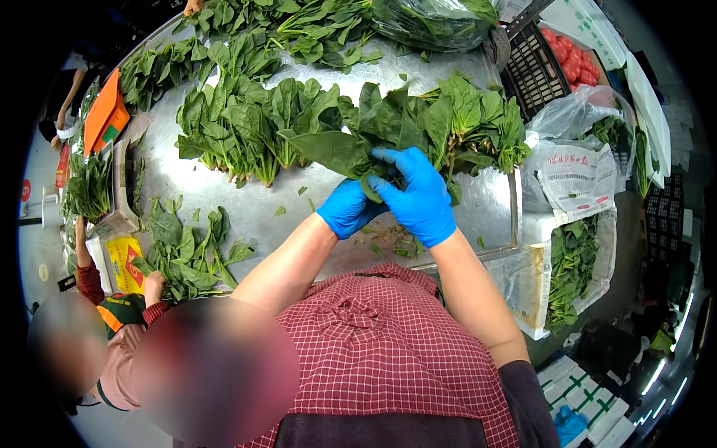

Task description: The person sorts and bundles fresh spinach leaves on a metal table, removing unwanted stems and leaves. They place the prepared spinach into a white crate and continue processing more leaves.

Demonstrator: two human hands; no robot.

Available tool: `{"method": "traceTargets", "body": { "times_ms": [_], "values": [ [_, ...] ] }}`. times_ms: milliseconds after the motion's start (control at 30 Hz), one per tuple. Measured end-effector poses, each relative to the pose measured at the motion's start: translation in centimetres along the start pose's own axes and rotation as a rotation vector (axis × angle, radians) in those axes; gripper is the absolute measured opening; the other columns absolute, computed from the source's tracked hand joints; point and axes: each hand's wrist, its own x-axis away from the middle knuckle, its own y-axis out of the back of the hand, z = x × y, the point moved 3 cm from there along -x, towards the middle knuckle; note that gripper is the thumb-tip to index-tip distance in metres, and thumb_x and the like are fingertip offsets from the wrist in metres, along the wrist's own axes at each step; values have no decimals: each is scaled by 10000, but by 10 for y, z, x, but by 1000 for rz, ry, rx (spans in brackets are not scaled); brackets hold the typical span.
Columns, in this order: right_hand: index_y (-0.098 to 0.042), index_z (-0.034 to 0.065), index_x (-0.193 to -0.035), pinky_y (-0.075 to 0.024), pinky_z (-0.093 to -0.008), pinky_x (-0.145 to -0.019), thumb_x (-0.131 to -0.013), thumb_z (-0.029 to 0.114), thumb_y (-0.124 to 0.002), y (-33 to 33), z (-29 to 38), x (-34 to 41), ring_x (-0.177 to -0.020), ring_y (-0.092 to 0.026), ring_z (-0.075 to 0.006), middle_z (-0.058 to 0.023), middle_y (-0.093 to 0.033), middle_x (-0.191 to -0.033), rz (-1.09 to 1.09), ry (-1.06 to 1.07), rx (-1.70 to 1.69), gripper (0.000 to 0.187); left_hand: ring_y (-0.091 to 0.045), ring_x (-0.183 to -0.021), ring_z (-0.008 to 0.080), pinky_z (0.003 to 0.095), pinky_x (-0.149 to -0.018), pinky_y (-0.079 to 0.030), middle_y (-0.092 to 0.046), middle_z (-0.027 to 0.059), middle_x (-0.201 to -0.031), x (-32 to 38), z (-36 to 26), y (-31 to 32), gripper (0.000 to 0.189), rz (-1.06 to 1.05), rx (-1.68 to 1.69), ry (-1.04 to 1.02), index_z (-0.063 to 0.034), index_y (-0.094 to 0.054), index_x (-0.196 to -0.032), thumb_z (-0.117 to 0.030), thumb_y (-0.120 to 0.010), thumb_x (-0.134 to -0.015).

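Note:
Both my hands wear blue gloves and meet over the near part of a metal table [269, 210]. My left hand [348, 210] is closed around the lower part of a bunch of leafy greens [336, 151], its fingers partly hidden. My right hand [417, 196] is at the same bunch, thumb and fingers bent on its leaves; how firmly it grips cannot be told. Just beyond, spinach bunches [246, 123] with pinkish roots lie in a row, and more spinach [462, 112] lies right of centre. Small leaf scraps [397, 246] are scattered under my hands.
Loose leaves [190, 246] lie at the near left, beside a co-worker's hand [154, 287]. Greens in a clear plastic bag [437, 28] lie at the far side. To the right stand a black crate [535, 70], red produce [571, 61] and a white foam box [538, 280] of greens.

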Motion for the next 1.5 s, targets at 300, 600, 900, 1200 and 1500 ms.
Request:
{"method": "traceTargets", "body": {
  "times_ms": [300, 600, 900, 1200, 1500],
  "values": [
    [-593, 30, -1046, -539, -249, -724, -975, 73, -582, -4, -36, 23, -842, -625, -106, -36, -638, -982, 157, -278, -762, 84, -624, -1069, 297, 462, -998, -500, -638, 212, -1131, -1, 0, 19, 310, 80, 285, 123, 86, -613, -1102, -156, -583, -910],
    [-614, 12, -1049, -555, -281, -750, -947, 206, -645, -4, -35, 75, -864, -681, -171, -76, -677, -937, 419, -396, -451, 221, -441, -1324, 422, 654, -1107, -342, -509, 273, -1325, -8, -17, 3, 225, -2, 450, 131, 137, -600, -1008, 10, -527, -837],
    [-619, 48, -1022, -422, -225, -501, -901, 266, -716, 1, -72, 46, -573, -563, -98, -53, -662, -789, -53, -785, -646, 267, -452, -1310, 436, 582, -1121, -380, -511, 306, -1311, -10, -5, 19, 198, -75, 365, 112, 162, -609, -957, 41, -510, -836],
    [-627, 17, -991, -472, -235, -555, -808, 128, -806, -25, -57, 45, -637, -557, -64, -42, -669, -784, -185, -410, -594, 279, -635, -1025, 318, 468, -1007, -489, -662, 213, -1073, 13, 25, 14, 231, -39, 362, 64, 86, -649, -1012, -89, -551, -897],
    [-625, 34, -929, -463, -260, -535, -786, 175, -825, -13, -48, 54, -602, -568, -100, -50, -641, -765, -214, -255, -11, 284, -626, -1051, 302, 466, -1010, -484, -660, 190, -1091, 13, 38, 20, 239, -35, 335, 117, 72, -641, -1050, -94, -534, -915]
  ]
}}
